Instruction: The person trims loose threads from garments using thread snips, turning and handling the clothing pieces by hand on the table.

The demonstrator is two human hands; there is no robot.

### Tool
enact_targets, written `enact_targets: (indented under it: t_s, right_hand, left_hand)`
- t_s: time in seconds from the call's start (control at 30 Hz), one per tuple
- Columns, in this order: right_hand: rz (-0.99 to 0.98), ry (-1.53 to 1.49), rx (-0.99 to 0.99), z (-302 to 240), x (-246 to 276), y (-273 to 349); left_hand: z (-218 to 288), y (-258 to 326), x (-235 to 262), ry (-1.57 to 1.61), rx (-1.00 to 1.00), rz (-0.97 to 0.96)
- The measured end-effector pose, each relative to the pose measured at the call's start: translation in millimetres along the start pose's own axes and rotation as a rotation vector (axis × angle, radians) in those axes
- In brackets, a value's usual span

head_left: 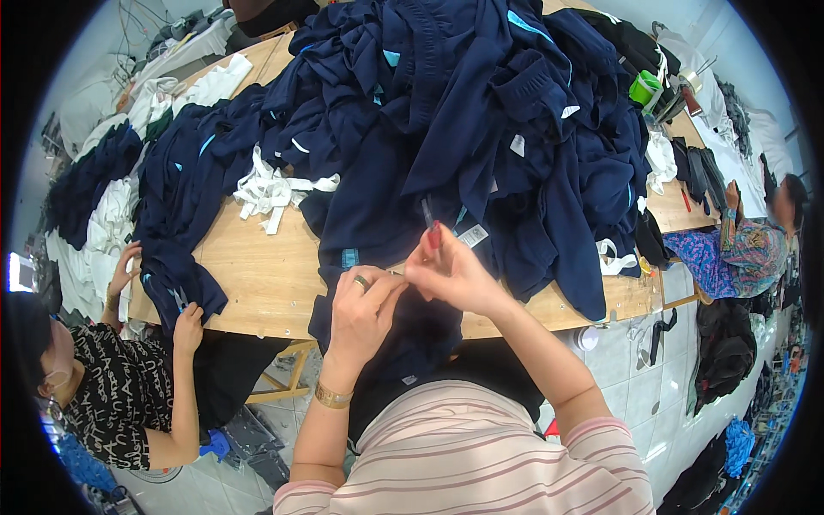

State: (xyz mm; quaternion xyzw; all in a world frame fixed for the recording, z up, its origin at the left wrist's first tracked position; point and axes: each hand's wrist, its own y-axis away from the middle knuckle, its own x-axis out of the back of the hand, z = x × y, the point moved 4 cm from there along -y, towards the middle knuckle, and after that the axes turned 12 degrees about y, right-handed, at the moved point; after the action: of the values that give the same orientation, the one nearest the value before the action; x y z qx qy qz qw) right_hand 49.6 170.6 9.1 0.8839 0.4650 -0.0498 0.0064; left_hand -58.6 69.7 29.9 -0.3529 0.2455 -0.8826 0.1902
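While navy cloth (421, 335) overhangs the table (257, 275), bare edge (266, 331) flanks it.

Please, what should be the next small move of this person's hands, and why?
Perhaps turn the slim red-handled tool toward the pinching left hand: the tool, in the right hand, points away over dark navy cloth garments, and the hands are close. Anything pinched is too small to see.

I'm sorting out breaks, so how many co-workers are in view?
2: a person in a black top at left, and a person in patterned clothes at far right. Others may be hidden.
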Motion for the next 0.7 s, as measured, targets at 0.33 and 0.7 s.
enact_targets:
  t_s: [0.33,0.7]
  right_hand:
    - [-0.089,0.722,0.068,18,35,9]
    - [-0.083,1.128,0.224,27,27,6]
  left_hand:
    - [-23,7,-5,0.125,0.103,0.001]
    - [-28,9,-4,-0.002,-0.072,-0.012]
